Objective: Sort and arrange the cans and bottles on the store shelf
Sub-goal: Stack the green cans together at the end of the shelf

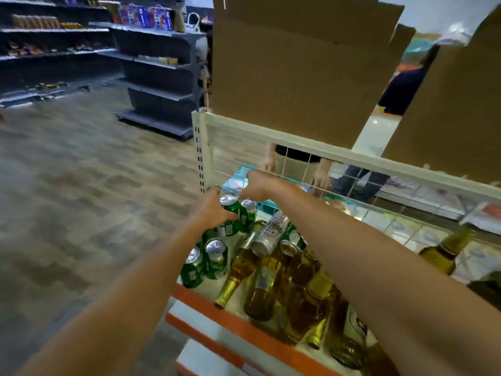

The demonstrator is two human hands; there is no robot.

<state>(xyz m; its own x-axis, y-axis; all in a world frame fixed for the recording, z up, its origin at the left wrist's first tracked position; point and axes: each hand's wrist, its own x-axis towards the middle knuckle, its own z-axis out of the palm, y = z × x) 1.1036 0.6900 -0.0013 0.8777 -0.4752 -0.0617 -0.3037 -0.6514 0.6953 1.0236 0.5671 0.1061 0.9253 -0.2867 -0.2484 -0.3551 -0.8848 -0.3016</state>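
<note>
On the white shelf with an orange front edge (pixel 244 329) stand several green cans and lie several amber bottles (pixel 260 291). My left hand (pixel 214 210) grips an upright green can (pixel 230 210) at the shelf's back left corner. My right hand (pixel 257 185) reaches over a second green can (pixel 248 213) just right of it, fingers touching its top. Two more green cans (pixel 215 256) stand nearer the front. A silver can (pixel 268 234) lies on its side among the bottles.
A white wire grid back panel (pixel 298 158) closes the shelf behind the cans. Cardboard sheets (pixel 298 63) stand above it. Another person's hands (pixel 321 177) work on the far side. Dark shelving (pixel 160 77) stands across the wood-look floor at left. One more bottle (pixel 444 251) lies at right.
</note>
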